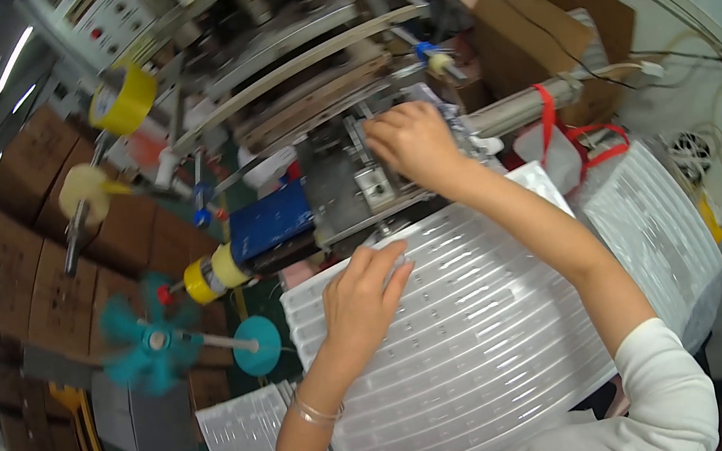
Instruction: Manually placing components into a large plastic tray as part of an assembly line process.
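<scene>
My right hand reaches over the metal fixture of a press machine. Its fingers are bent and drawn together, with the tips down at the fixture's rail; anything held in them is hidden. Closer to me, my left hand hovers above the far left part of a ridged translucent plastic tray. Its fingers are curved, the thumb stands apart from the forefinger, and nothing shows between them. Several tiny clear pieces lie in the tray's grooves near that hand. A small metal block sits on the fixture below my right hand.
The press rises at the back. Left stand a blue box-shaped part, yellow tape rolls, a teal fan and stacked cartons. Another ridged tray and a red-handled bag are at right.
</scene>
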A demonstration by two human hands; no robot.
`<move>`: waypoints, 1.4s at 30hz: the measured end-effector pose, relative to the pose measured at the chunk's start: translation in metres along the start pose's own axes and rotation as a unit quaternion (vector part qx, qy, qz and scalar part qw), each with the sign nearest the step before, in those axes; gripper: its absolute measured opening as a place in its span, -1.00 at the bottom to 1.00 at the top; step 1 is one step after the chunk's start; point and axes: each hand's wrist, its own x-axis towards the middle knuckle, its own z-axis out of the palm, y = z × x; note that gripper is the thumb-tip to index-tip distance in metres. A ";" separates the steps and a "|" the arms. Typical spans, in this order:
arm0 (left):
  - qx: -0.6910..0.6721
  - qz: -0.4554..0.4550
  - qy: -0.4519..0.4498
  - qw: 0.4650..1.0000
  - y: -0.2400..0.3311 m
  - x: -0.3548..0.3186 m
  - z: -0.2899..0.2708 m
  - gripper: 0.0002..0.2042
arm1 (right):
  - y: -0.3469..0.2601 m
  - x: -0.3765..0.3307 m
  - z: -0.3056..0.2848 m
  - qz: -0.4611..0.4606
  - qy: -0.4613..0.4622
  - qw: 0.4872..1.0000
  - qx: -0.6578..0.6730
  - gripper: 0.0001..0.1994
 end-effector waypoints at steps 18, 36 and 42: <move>0.154 0.145 -0.150 0.966 0.078 -0.002 0.141 -0.74 | 0.051 -0.165 -0.193 0.005 -0.446 0.895 -0.006 -0.77; -0.113 0.097 -0.093 0.984 0.069 -0.009 0.072 -0.77 | 0.037 -0.123 -0.217 0.152 -0.415 0.866 0.234 -0.88; -0.088 0.118 -0.018 0.989 0.051 -0.034 0.042 -0.78 | 0.006 -0.094 -0.189 0.252 -0.352 0.831 0.350 -0.81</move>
